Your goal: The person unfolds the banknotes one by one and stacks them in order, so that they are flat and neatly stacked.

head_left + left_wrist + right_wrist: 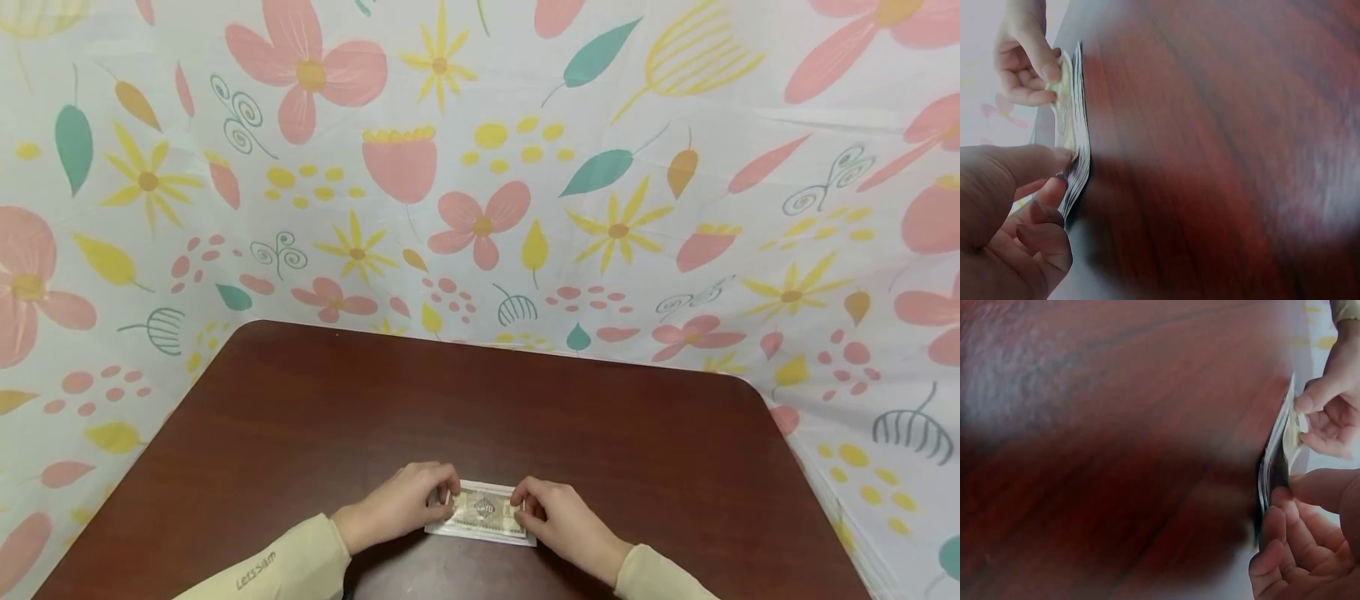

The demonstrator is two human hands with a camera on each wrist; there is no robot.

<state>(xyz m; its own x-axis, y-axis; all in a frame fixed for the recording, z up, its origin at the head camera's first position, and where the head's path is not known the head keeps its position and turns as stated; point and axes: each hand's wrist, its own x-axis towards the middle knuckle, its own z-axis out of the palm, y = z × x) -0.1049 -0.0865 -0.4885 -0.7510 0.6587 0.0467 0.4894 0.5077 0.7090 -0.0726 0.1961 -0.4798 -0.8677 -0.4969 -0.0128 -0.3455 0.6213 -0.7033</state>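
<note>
A small printed banknote [483, 508] lies level above a thin stack of white-edged sheets [491, 535] near the table's front. My left hand [405, 504] pinches the note's left end between thumb and fingers. At the right end, the thumb and fingers of my right hand [567, 523] pinch it too. In the left wrist view the banknote [1065, 122] bows slightly away from the layered edges of the stack [1084, 134]. The right wrist view shows the same stack [1270, 450] side-on, with a gap under the note. What the lower sheets are cannot be made out.
The dark reddish-brown table [465, 400] has rounded back corners. Behind it and along its sides hangs a white cloth [480, 150] with pink, yellow and green flower prints. Pale sleeves [281, 562] cover both forearms.
</note>
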